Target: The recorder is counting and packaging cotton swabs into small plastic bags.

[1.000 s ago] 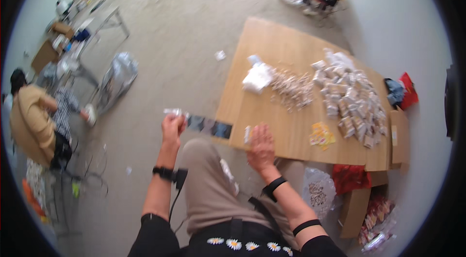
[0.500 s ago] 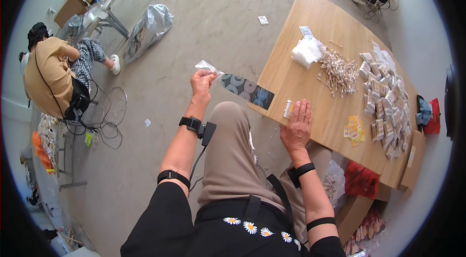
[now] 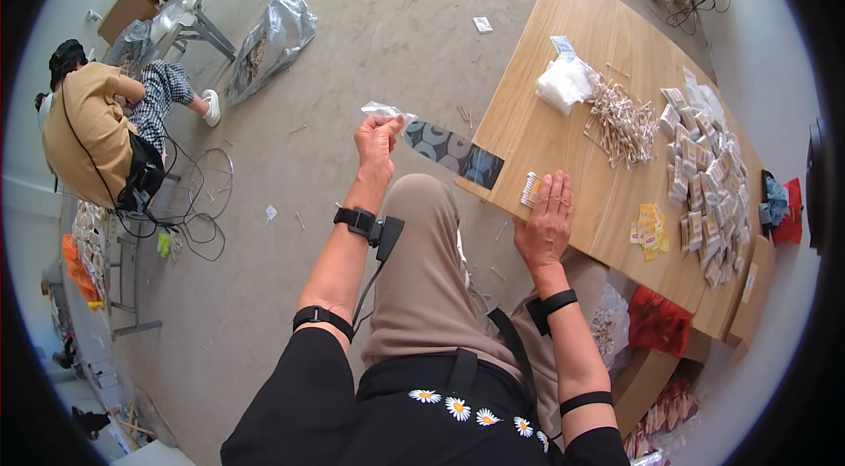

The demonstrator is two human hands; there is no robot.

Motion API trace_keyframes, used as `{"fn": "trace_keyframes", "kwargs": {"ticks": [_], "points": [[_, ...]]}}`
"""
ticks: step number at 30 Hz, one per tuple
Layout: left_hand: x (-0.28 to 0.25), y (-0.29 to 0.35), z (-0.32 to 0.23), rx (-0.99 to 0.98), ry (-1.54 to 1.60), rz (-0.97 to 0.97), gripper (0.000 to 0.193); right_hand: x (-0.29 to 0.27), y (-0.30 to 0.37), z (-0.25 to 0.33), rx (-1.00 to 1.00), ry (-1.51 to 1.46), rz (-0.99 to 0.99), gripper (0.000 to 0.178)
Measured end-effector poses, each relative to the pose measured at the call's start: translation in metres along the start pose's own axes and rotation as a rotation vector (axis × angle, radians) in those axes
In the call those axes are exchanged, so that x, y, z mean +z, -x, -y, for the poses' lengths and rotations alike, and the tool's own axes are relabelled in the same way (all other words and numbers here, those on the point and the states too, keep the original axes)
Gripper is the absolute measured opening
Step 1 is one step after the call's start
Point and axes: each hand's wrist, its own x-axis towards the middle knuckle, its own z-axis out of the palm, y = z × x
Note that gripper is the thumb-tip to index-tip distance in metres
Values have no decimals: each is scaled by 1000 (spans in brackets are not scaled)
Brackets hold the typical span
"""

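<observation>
Above centre, I see the left hand (image 3: 376, 147) pinching a clear plastic bag (image 3: 385, 110); right of centre, the right hand (image 3: 543, 224) spreads flat beside cotton swabs (image 3: 529, 189).

Upper garment: black top (image 3: 387, 435), short sleeves; front carries a row of printed daisies (image 3: 457, 408), white petals, yellow-orange centres. Lower garment: plain taupe trousers (image 3: 411, 246). Left hand (image 3: 378, 145): bare. Left wrist: black strap (image 3: 352, 219) with buckle, fitted with a black wedge-shaped module (image 3: 391, 238); a thin black cable (image 3: 367, 290) leads from the module toward the black elbow band (image 3: 322, 316). Right hand (image 3: 544, 224): bare. Right wrist: black cuff (image 3: 560, 300). Right forearm: narrow black band (image 3: 587, 400) below the sleeve. Waist: black diagonal strap (image 3: 514, 336).
</observation>
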Motion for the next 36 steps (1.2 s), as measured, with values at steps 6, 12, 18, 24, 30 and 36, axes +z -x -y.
{"fn": "trace_keyframes", "kwargs": {"ticks": [6, 12, 18, 24, 30, 36], "points": [[3, 4, -2, 39, -28, -24, 23, 0, 0, 1, 6, -7, -4, 94], [6, 7, 4, 76, -37, -41, 23, -1, -1, 0, 7, -7, -3, 93], [3, 3, 7, 152, -74, -116, 24, 1, -1, -1, 13, -6, 3, 94], [5, 8, 4, 96, -51, -103, 22, -1, -1, 0, 4, 0, 9, 92], [11, 14, 0, 99, -42, -98, 24, -1, 0, 0, 11, 3, 4, 91], [13, 15, -1, 145, -74, -108, 25, -2, 0, 1, 22, 17, 36, 88]]}}
